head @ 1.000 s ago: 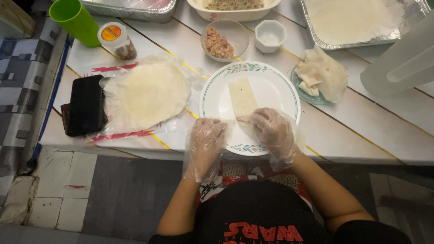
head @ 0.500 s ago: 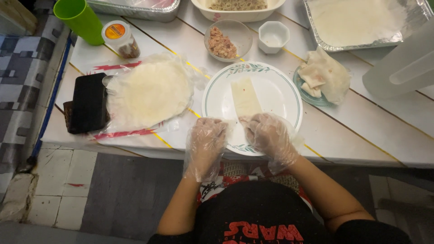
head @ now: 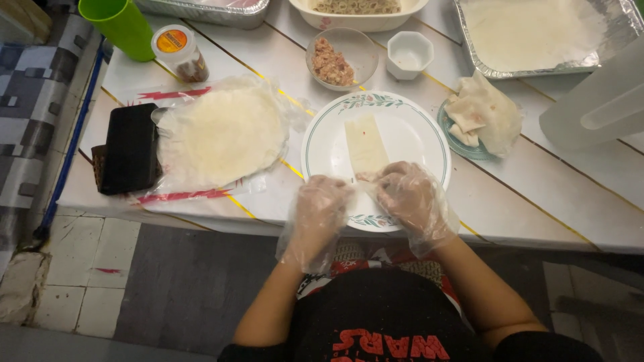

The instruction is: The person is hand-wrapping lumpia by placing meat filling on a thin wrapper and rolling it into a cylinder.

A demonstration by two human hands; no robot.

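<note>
Both my hands wear clear plastic gloves and rest on the near part of a white plate (head: 416,131) with a green leafy rim. My left hand (head: 318,211) and my right hand (head: 406,198) pinch the near end of a pale strip of wrapper (head: 365,144) that lies lengthwise on the plate. The fingertips of both hands meet over the wrapper's rolled near end, which they partly hide.
A stack of round wrappers (head: 221,134) lies on plastic at the left beside a black object (head: 129,147). Behind the plate stand a bowl of minced filling (head: 332,64), a small white cup (head: 409,53), a green cup (head: 121,27), a jar (head: 180,52), foil trays (head: 537,33) and folded wrappers on a saucer (head: 479,114).
My hands have shifted slightly closer together at the wrapper's near end, and the view has drifted a little; the wrapper stays on the plate.
</note>
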